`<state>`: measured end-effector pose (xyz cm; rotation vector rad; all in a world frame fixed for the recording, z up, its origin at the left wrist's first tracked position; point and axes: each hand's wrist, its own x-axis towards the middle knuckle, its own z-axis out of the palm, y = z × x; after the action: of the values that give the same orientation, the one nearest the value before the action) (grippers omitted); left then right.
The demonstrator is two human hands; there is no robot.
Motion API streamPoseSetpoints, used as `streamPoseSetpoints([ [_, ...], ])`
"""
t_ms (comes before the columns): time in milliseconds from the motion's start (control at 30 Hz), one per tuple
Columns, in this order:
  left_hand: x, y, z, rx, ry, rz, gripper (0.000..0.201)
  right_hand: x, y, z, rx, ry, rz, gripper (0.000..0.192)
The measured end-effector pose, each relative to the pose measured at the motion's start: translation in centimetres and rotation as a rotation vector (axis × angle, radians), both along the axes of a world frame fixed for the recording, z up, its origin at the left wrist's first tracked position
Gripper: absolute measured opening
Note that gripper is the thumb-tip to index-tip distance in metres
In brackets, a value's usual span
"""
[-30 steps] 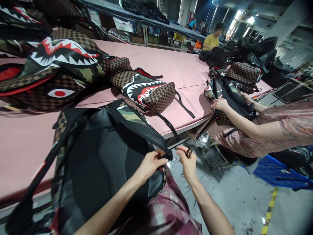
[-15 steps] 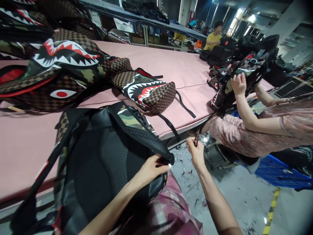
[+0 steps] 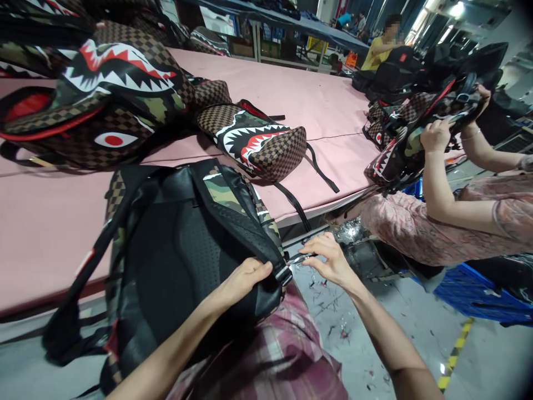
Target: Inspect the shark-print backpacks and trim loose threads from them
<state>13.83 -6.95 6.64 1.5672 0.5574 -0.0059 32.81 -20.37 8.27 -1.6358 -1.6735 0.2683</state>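
A black and camouflage backpack (image 3: 175,261) lies back-side up, half on the pink table (image 3: 33,233) and half on my lap. My left hand (image 3: 244,280) grips the lower end of its black shoulder strap (image 3: 245,236) near a small buckle. My right hand (image 3: 331,258) is just to the right of that strap end, pinching a small metal tool (image 3: 300,258), seemingly thread snips, whose tip points at the buckle.
A shark-mouth checkered backpack (image 3: 254,144) lies on the table beyond mine, and a large pile of the same bags (image 3: 95,94) fills the far left. A person at the right lifts another backpack (image 3: 412,133) with both hands. Thread scraps litter the grey floor (image 3: 345,333); a blue crate (image 3: 470,289) stands at the right.
My right hand dropped from a raised position back to the strap end, with the tool now pointing at the buckle. The person on the right lifted their backpack higher. My view shifted slightly down.
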Motion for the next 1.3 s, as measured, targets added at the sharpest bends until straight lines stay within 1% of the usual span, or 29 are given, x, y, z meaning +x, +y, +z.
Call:
streamPoseSetpoints([
  [167, 0.3, 0.2, -0.2, 0.014, -0.009, -0.011, 0.062, 0.4, 1.1, 0.8, -0.038, -0.102, 0.108, 0.022],
  [400, 0.3, 0.3, 0.1, 0.03, -0.002, -0.035, 0.06, 1.1, 2.1, 1.5, -0.025, -0.243, 0.187, 0.024],
  [633, 0.4, 0.4, -0.3, 0.023, -0.012, -0.034, 0.059, 1.6, 2.5, 1.5, -0.049, -0.27, 0.225, 0.027],
  [833, 0.5, 0.4, -0.2, -0.016, -0.002, -0.011, 0.058, 1.9, 3.3, 1.6, -0.012, -0.292, 0.318, 0.023],
  [900, 0.5, 0.4, -0.1, -0.037, -0.007, 0.015, 0.056, 2.0, 3.2, 1.5, -0.012, -0.258, 0.303, 0.023],
  [1033, 0.4, 0.3, -0.4, -0.07, -0.018, 0.063, 0.055, 2.1, 2.6, 1.1, -0.011, -0.125, 0.177, 0.023],
  [1100, 0.3, 0.3, -0.6, -0.069, -0.014, 0.057, 0.055, 2.0, 2.4, 1.0, -0.027, -0.136, 0.179, 0.023],
  [1200, 0.2, 0.5, -0.9, -0.063, -0.004, 0.031, 0.055, 1.7, 2.5, 1.0, -0.036, -0.175, 0.217, 0.022],
  [1267, 0.2, 0.7, -0.7, -0.076, -0.021, 0.013, 0.05, 1.6, 2.7, 1.1, -0.041, -0.139, 0.203, 0.02],
  [1300, 0.3, 0.8, -0.5, -0.085, -0.04, -0.004, 0.044, 1.7, 2.7, 1.1, -0.044, -0.085, 0.168, 0.018],
])
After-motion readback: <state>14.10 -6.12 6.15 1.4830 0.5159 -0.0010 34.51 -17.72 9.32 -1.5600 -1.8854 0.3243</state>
